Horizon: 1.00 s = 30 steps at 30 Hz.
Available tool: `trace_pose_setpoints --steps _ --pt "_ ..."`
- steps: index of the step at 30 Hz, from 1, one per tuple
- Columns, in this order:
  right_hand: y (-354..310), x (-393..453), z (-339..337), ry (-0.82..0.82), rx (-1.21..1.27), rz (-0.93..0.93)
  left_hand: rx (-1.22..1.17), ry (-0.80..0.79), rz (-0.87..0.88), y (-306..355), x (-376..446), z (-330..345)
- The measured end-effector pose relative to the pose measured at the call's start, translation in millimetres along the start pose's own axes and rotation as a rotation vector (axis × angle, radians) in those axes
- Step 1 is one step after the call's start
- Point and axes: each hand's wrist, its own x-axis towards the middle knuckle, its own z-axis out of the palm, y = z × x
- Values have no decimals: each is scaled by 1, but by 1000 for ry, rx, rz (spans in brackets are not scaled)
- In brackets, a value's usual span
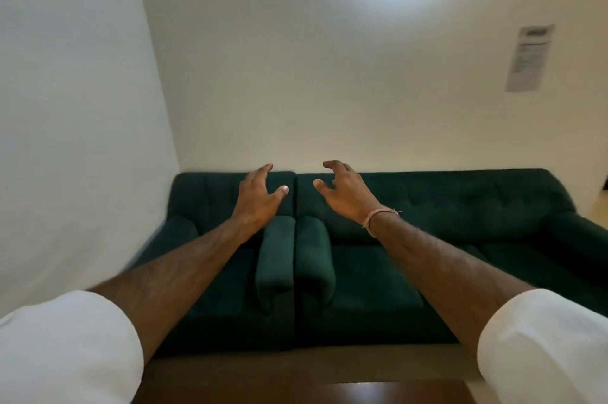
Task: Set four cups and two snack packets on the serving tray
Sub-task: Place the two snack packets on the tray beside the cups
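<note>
No cup, snack packet or serving tray is in view. Both my arms stretch forward at chest height, white sleeves rolled above the elbows. My left hand [258, 198] is raised with fingers spread and holds nothing. My right hand [345, 189], with a thin pink thread band at the wrist, is likewise up with fingers apart and curled, holding nothing. The two hands are about a hand's width apart, palms turned toward each other, in front of the sofa backs.
A dark green armchair [210, 193] and a matching sofa [444, 199] stand side by side against the cream wall. A brown wooden table edge [378, 392] shows at the bottom. A paper notice [529, 58] hangs on the wall at right.
</note>
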Motion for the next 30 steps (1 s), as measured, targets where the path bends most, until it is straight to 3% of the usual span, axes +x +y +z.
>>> trace_pose_setpoints --steps 12,22,30 --pt "166 -64 -151 152 -96 224 -28 -251 72 127 -19 190" --pt "322 -142 -199 262 -138 537 -35 -561 168 161 -32 374" --pt "457 -241 -212 301 -153 833 16 -828 188 158 -103 519"
